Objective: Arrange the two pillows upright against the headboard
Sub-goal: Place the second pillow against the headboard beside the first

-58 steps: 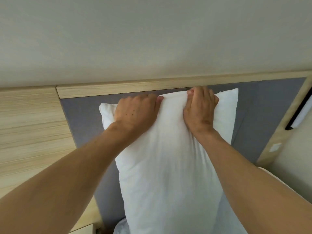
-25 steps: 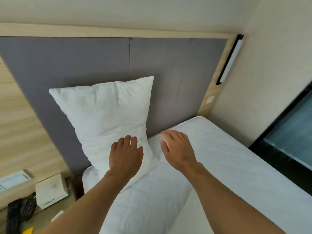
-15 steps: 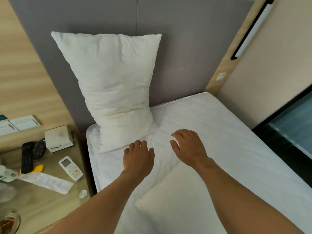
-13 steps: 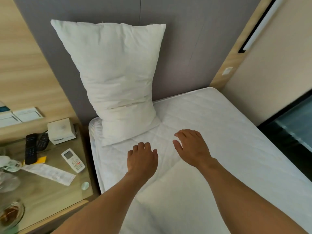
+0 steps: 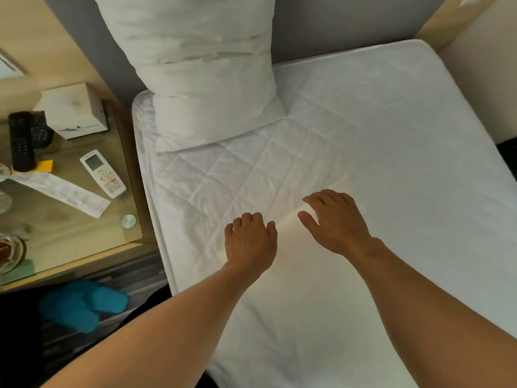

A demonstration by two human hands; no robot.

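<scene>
One white pillow (image 5: pixel 195 65) stands upright against the grey headboard (image 5: pixel 335 21) at the left side of the bed. A second white pillow (image 5: pixel 302 303) lies flat on the quilted mattress (image 5: pixel 391 121) under my forearms. My left hand (image 5: pixel 250 242) rests on that pillow's far left corner with fingers curled over the edge. My right hand (image 5: pixel 334 219) hovers or rests at its far edge, fingers spread. Neither hand clearly grips the pillow.
A bedside table (image 5: pixel 70 233) stands left of the bed with a white box (image 5: pixel 72 110), black remotes (image 5: pixel 22 138), a white remote (image 5: pixel 103 173) and a paper slip (image 5: pixel 61 191). Blue slippers (image 5: pixel 81 306) lie on the floor. A wall (image 5: pixel 481 79) bounds the bed's right side.
My hands let go of the upright pillow and drew back toward me. The view tilted down, and both hands now sit at the far edge of the flat pillow.
</scene>
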